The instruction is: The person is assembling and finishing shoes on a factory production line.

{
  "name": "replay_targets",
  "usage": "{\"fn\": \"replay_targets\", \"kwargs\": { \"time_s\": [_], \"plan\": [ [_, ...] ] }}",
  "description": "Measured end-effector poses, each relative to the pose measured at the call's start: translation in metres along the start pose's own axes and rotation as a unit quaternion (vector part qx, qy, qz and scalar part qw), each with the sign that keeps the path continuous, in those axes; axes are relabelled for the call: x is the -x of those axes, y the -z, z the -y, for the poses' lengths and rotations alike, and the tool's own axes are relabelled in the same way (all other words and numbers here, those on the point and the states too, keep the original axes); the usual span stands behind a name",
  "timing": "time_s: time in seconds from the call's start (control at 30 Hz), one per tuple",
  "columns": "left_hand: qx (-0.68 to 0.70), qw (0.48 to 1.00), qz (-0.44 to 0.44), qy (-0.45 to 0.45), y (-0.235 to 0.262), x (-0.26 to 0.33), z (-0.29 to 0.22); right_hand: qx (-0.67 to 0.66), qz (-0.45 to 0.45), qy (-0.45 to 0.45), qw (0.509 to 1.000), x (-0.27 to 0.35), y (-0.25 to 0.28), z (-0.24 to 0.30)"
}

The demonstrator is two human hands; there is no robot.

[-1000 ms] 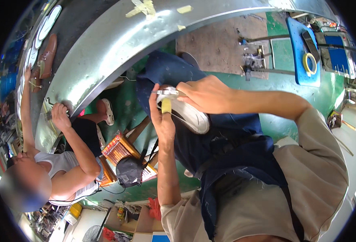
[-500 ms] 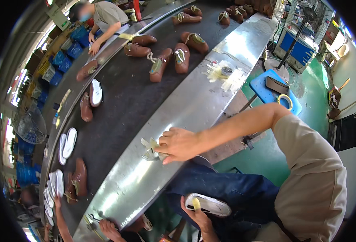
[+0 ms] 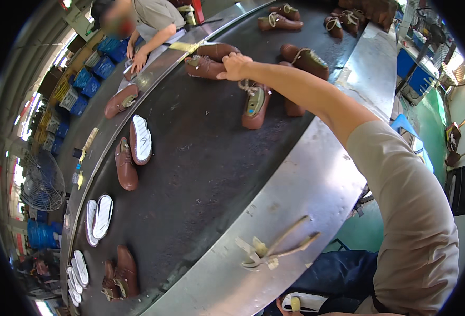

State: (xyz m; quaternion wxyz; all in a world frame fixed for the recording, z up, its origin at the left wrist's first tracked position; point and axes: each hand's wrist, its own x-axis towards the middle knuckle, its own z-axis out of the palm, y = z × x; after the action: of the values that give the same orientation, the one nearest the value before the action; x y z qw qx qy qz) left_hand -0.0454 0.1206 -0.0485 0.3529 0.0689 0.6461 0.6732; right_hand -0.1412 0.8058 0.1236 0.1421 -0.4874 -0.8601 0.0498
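Observation:
My right hand reaches across the dark belt, its thumb and fingers closing round the toe of a brown lace-up shoe. Right behind that lies another brown shoe. Low in the picture, my left hand holds a white shoe sole over my lap; a yellow covering shows on the thumb, and the other fingers are mostly hidden. Pincers with pale tape scraps about their jaws rest on the metal ledge, with neither hand on them.
More brown shoes stand near my right forearm and along the belt. White soles and a shoe turned sole up lie at its left side. Across the belt a co-worker bends over the far ledge. A blue stool is at right.
My right hand has left the pincers on the ledge and moved forward to the brown shoes. The view has shifted, and the sole in my left hand sits lower in it.

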Motion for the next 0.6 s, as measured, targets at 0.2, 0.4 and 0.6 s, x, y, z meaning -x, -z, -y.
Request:
{"fn": "replay_targets", "kwargs": {
  "time_s": [0.2,0.4,0.6],
  "plan": [
    [-0.023,1.000,-0.010,-0.003,-0.001,-0.055,-0.017,0.026,0.035,-0.020,0.999,-0.032,-0.059,-0.023],
    [-0.031,0.999,0.008,-0.008,-0.017,-0.080,-0.033,-0.199,0.174,0.030,0.964,-0.011,-0.014,0.020],
    [-0.049,0.998,0.026,-0.012,-0.029,-0.090,-0.047,-0.342,0.182,0.462,0.797,0.124,0.004,0.113]
  ]
}}
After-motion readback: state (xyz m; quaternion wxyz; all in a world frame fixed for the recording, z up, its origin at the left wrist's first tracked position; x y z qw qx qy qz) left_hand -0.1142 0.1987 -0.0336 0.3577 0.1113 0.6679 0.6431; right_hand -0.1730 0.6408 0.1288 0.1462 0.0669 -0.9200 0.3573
